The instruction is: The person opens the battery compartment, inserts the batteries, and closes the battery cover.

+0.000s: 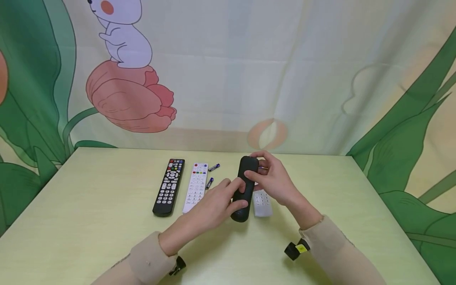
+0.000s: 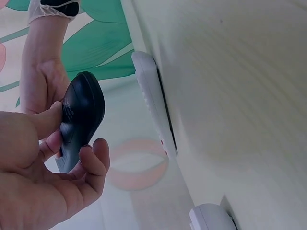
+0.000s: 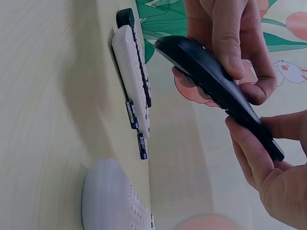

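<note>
A black remote control (image 1: 244, 190) is held above the table, its plain back turned up toward the head camera. My left hand (image 1: 219, 200) grips its lower half, with thumb and a bent finger on the back. At the upper half my right hand (image 1: 274, 178) pinches the remote, thumb on the back and fingers around the far end and side. In the right wrist view the black remote (image 3: 216, 81) is tilted, its button side facing down. The left wrist view shows the remote's rounded end (image 2: 86, 103) between both hands.
Left of the hands lie another black remote (image 1: 169, 188) and a white remote (image 1: 196, 184). Two small batteries, one (image 1: 214, 167) behind the other (image 1: 209, 183), lie beside the white remote. A second white remote (image 1: 262, 204) is partly hidden under the right hand. A printed curtain (image 1: 221, 79) hangs behind the table.
</note>
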{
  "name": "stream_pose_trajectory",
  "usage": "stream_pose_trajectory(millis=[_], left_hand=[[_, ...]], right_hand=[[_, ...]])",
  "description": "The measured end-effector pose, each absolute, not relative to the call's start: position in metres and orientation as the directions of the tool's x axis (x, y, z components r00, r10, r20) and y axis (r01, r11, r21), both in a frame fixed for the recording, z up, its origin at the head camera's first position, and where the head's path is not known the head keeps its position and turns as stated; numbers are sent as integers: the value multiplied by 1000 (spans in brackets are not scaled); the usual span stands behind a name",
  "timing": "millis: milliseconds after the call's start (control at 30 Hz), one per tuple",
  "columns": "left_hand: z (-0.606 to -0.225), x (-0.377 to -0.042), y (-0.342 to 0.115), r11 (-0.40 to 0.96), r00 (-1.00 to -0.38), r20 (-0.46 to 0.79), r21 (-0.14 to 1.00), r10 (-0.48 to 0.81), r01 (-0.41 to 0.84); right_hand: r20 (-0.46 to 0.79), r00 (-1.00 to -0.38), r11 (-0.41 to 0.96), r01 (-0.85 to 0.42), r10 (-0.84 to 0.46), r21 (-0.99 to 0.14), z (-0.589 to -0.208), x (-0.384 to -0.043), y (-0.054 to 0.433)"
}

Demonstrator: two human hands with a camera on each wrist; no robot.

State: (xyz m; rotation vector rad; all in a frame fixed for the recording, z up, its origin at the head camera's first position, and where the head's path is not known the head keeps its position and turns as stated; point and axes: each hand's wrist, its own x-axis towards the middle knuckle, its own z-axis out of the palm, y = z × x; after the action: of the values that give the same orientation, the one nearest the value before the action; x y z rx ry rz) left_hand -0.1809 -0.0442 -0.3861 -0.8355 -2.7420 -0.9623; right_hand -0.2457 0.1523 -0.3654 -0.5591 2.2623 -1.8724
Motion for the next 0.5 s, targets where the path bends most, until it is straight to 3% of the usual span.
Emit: stream_pose_trajectory(millis=[500], left_hand=[[-381, -182, -41, 630, -845, 214, 582, 490, 513]], right_hand=[[91, -923, 171, -165, -374, -971, -361, -245, 154]])
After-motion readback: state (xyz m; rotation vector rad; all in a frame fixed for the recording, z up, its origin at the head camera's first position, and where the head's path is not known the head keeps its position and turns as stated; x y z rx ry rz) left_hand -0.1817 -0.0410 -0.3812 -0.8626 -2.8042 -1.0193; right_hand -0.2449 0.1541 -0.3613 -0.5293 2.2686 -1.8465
